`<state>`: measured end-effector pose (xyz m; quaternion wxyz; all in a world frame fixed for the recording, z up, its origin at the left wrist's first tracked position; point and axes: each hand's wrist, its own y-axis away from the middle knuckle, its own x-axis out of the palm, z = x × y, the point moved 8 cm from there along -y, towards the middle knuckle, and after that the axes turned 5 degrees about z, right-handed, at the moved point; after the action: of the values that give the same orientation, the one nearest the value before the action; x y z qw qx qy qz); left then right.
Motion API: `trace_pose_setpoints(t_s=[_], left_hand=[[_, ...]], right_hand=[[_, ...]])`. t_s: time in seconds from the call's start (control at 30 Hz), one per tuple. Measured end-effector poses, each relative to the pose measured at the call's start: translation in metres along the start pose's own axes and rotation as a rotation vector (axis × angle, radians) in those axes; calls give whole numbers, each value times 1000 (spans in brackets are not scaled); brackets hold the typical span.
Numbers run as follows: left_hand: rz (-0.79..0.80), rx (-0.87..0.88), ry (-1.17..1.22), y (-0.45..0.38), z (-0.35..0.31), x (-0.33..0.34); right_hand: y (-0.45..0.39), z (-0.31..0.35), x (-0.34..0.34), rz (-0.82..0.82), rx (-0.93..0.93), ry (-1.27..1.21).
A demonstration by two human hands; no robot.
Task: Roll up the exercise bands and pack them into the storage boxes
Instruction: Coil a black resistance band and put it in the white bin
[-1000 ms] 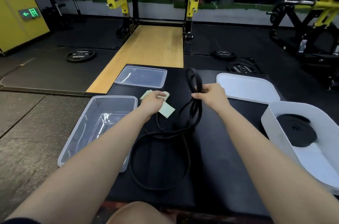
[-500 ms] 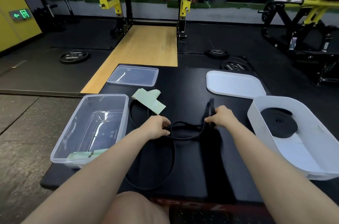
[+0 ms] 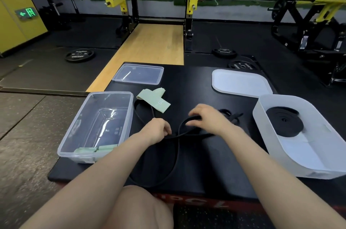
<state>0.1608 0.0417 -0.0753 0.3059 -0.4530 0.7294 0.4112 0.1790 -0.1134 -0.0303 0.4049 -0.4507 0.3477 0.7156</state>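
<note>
A long black exercise band (image 3: 175, 155) lies in loose loops on the black platform (image 3: 215, 178). My left hand (image 3: 158, 130) grips the band at mid-platform. My right hand (image 3: 205, 118) holds the band's folded end just to the right, fingers curled over it. A light green band (image 3: 156, 102) lies flat behind my hands. The clear box (image 3: 74, 140) on the left holds rolled green bands (image 3: 94, 151) at its near end. The white box (image 3: 262, 135) on the right holds a rolled black band (image 3: 285, 123).
A clear lid (image 3: 139, 76) and a white lid (image 3: 240, 83) lie at the platform's far edge. Weight plates (image 3: 79, 55) lie on the gym floor beyond. A squat rack (image 3: 191, 4) stands over a wooden strip. My knee (image 3: 138, 208) is at the near edge.
Both hands came down and toward me with the black band, from raised over the far platform to low at its middle. My right hand then moved left, closer to my left hand.
</note>
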Motion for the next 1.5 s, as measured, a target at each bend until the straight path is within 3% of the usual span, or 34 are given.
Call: trace_pose_setpoints(t_s=[0.07,0.17,0.3,0.43,0.53,0.73,0.87,0.93,1.03,1.23,1.37,1.5], left_hand=[[-8,28,19,6,-1,0],[-106,1,89,16,3,-9],[-266,-143,98,32,15,-25],[-119,-305,151,41,26,-15],[23,-360,333,45,26,1],[1,-379,1166,39,7,17],[-153,-362,1333,31,-8,14],[-184,-358,1354,32,-16,14],[-128,-287,1299,33,-29,16],[80,24,1095,49,-67,6],[207,163,983,64,-94,8],[252,194,999,72,-105,6]], right_hand=[[-5,21,27,133,-141,-52],[-6,35,54,224,-191,12],[-6,47,61,132,-175,131],[-2,53,54,0,-114,136],[3,50,49,-36,-21,126],[21,46,39,-123,23,64],[41,53,31,-202,-44,56],[51,57,33,-133,-114,14],[58,40,33,-4,-47,-293],[49,-6,13,-246,319,-1116],[47,13,1,-121,284,-1465],[49,22,-10,-37,198,-1573]])
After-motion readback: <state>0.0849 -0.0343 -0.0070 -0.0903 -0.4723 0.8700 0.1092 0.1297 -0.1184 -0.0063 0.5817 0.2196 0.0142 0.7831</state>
